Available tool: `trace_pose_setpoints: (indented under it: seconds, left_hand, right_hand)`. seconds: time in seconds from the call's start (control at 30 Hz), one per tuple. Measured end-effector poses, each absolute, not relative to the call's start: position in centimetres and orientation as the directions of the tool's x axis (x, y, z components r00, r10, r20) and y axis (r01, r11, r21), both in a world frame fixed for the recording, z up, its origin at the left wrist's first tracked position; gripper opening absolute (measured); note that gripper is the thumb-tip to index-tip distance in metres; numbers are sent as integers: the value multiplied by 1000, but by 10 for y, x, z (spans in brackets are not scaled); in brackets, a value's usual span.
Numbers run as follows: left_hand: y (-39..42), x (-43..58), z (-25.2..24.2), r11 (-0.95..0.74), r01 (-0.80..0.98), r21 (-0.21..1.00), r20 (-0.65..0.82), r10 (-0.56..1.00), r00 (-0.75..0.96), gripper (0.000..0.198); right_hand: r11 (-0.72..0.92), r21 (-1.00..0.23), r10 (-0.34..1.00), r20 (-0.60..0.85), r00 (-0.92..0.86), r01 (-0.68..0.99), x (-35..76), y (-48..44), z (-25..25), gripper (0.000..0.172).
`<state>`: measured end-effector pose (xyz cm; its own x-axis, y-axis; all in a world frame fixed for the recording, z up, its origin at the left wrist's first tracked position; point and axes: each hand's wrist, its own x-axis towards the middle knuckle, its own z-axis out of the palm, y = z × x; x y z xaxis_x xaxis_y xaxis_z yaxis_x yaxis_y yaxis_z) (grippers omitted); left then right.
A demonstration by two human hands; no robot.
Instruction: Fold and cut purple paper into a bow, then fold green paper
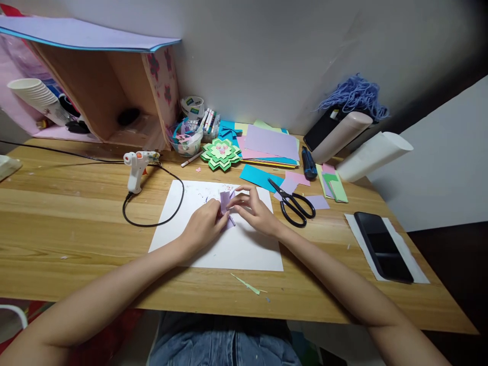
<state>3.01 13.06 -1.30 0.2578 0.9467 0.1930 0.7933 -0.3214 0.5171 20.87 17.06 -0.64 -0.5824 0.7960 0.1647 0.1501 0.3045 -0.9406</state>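
Observation:
A small folded piece of light purple paper (pixel 224 201) stands up between my two hands, above a white sheet (pixel 244 254). My left hand (pixel 204 223) is closed, its thumb and fingers pinching the paper from the left. My right hand (pixel 256 211) has bent fingers that close on the paper's right edge; their tips partly hide it. Just below the fingers a narrow purple strip (pixel 231 220) shows, and I cannot tell whether it belongs to the same piece. Black-handled scissors (pixel 293 203) lie to the right of my right hand, blades half over coloured paper scraps.
Left of the sheet stands a white glue gun (pixel 135 170) with a looped black cord. Behind are a green layered paper flower (pixel 221 154), stacked coloured paper (pixel 272 142) and a cardboard box (pixel 163 91). A phone (pixel 383 246) lies right; green scraps (pixel 247 285) lie near the front edge.

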Motion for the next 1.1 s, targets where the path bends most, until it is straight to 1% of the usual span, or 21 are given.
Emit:
trace_pose_setpoints:
  seconds: [0.03, 0.1, 0.17, 0.23, 0.3, 0.37, 0.43, 0.53, 0.6, 0.67, 0.8, 0.9, 1.0, 1.1]
  left_hand:
    - [131, 29, -13, -307, 797, 520, 189, 951, 243, 15]
    - [133, 27, -13, -308, 794, 524, 191, 951, 243, 14]
    - [136, 24, -12, -365, 768, 526, 197, 931, 308, 12]
    - [141, 21, -10, -449, 724, 525, 185, 890, 417, 10]
    - [145, 18, -8, -502, 690, 521, 174, 854, 491, 10]
    - [148, 16, -8, -502, 688, 524, 168, 853, 494, 11]
    - [151, 14, -8, -454, 698, 554, 148, 879, 454, 12]
    - [154, 8, -7, -332, 685, 649, 47, 915, 400, 12]
    - [156, 2, -4, -265, 672, 692, -31, 919, 394, 12]
    - [158, -3, -1, -241, 683, 690, -83, 910, 405, 12]
    - [158, -7, 4, -257, 705, 661, -92, 905, 416, 11]
    - [158, -6, 4, -219, 695, 684, -114, 910, 400, 12]
    - [157, -5, 3, -165, 688, 707, -156, 912, 380, 14]
    - [158, -7, 3, -142, 680, 719, -176, 909, 376, 15]
  right_hand:
    - [386, -907, 753, 203, -626, 170, 213, 174, -8, 30]
    - [573, -793, 644, 278, -713, 208, 221, 180, -11, 25]
    - [738, -643, 519, 348, -781, 204, 226, 184, -14, 20]
    - [849, -495, 407, 391, -826, 184, 228, 186, -16, 20]
    - [916, -360, 318, 392, -864, 174, 228, 186, -16, 23]
    - [959, -235, 239, 367, -899, 159, 227, 184, -15, 26]
    - [983, -124, 174, 356, -918, 138, 226, 182, -14, 27]
    - [994, 7, 102, 371, -923, 113, 224, 181, -13, 26]
    - [993, 62, 73, 371, -926, 104, 222, 181, -13, 26]
    - [991, 93, 59, 365, -929, 99, 219, 181, -13, 26]
    - [986, 142, 30, 354, -935, 85, 216, 182, -12, 26]
    - [984, 171, -6, 333, -943, 54, 216, 181, -13, 27]
    - [982, 187, -30, 341, -940, 36, 216, 179, -17, 26]
    - [984, 170, -8, 370, -929, 60, 215, 178, -23, 25]
